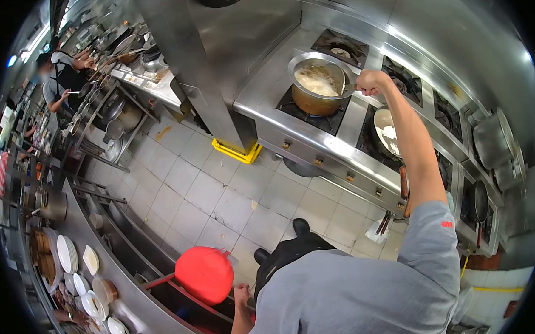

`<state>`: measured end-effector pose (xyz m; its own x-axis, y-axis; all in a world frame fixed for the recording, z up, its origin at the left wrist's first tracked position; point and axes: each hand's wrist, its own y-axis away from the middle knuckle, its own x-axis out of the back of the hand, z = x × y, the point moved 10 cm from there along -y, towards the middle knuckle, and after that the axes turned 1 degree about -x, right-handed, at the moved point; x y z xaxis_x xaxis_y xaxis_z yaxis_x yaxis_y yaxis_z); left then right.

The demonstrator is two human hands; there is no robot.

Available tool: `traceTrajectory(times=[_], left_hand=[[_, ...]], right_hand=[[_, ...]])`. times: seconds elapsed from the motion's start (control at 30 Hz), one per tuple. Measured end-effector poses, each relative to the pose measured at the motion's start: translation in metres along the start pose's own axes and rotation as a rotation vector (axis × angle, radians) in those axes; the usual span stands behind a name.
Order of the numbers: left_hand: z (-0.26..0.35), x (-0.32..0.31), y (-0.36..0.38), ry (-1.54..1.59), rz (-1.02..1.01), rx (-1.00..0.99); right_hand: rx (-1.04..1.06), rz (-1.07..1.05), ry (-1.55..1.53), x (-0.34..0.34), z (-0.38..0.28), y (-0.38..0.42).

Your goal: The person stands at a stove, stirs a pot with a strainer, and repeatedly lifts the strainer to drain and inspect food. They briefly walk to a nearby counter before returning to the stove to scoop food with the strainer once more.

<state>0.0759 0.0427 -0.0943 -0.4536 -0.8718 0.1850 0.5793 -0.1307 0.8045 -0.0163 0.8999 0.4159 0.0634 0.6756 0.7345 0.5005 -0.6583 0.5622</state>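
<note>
My right hand [370, 82] is closed around the handle of what looks like a round strainer [339, 75], whose curved rim shows inside a large pot [317, 103]. Pale foam bubbles over the liquid in that pot, which sits on a burner with a blue flame beneath. Below my right forearm, a pan [383, 119] with something white in it stands on the neighbouring burner. My left hand [241, 294] hangs low at my side with its fingers curled in; nothing shows in it. Close to it is a red round stool seat [205, 275].
The steel stove [264, 101] has several more burners, with a black frying pan [477, 201] and large metal pots [494, 140] at right. White plates [67, 254] and bowls line the left counter [130, 295]. A yellow guard [237, 153] rings the pillar base. Another person [66, 74] works far left.
</note>
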Motion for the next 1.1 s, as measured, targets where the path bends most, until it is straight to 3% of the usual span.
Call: traceTrajectory(times=[0.13, 0.23, 0.37, 0.47, 0.8, 1.1], left_hand=[[-0.012, -0.008, 0.016, -0.054, 0.017, -0.065], [-0.009, -0.015, 0.027, -0.113, 0.027, -0.073], [0.008, -0.013, 0.026, -0.226, -0.015, -0.295], [-0.025, -0.004, 0.0, -0.042, -0.052, 0.002], [0.036, 0.01, 0.005, -0.178, 0.027, -0.054], [0.012, -0.001, -0.007, -0.211, -0.045, -0.052]], right_hand=[[-0.003, -0.097, -0.187, -0.032, 0.019, -0.017], [0.043, -0.046, -0.463, -0.05, 0.023, -0.006], [0.189, 0.079, -0.58, -0.061, 0.033, -0.006], [0.189, 0.121, -0.595, -0.07, 0.036, 0.022], [0.445, 0.528, -0.264, -0.061, 0.055, 0.054], [0.426, 0.537, -0.252, -0.048, 0.057, 0.104]])
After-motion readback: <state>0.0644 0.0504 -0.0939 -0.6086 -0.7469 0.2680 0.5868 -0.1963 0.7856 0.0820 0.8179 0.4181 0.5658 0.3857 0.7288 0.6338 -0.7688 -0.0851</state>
